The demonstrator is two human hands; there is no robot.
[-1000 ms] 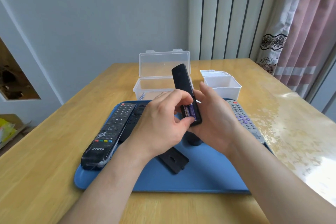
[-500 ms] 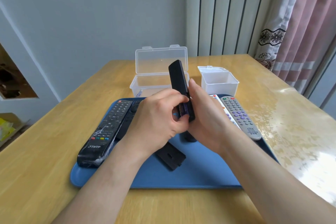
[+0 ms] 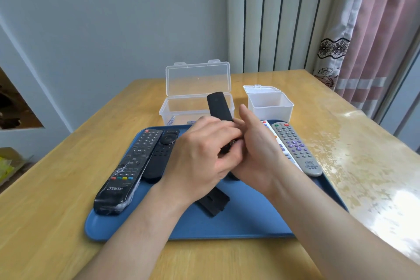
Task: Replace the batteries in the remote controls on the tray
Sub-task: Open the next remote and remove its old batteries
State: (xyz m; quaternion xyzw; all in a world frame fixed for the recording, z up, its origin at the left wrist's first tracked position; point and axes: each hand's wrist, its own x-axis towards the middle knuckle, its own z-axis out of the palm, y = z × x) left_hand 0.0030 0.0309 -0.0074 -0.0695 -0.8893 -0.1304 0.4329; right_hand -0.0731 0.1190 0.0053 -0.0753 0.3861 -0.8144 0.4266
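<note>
Wood-grain table [image 3: 56, 188] holds a blue tray [image 3: 250, 223] nearest, a loose black cover [image 3: 213, 202] lying on it. Above it the left hand [image 3: 200, 157] curls its fingers over the lower end of a slim black remote [image 3: 219, 107], which the right hand [image 3: 256, 150] grips from behind, tilted upright. Other remotes [image 3: 120, 173] flank them on the tray; two clear boxes [image 3: 197, 79] and a grey wall [image 3: 113, 29] lie beyond.

Soft daylight from the right, glare on the table [image 3: 375, 188], bowed edges.

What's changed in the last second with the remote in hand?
The left hand has curled over the battery bay of the held remote, hiding the purple batteries. The right hand still grips it; the loose cover and other remotes stay on the tray.
</note>
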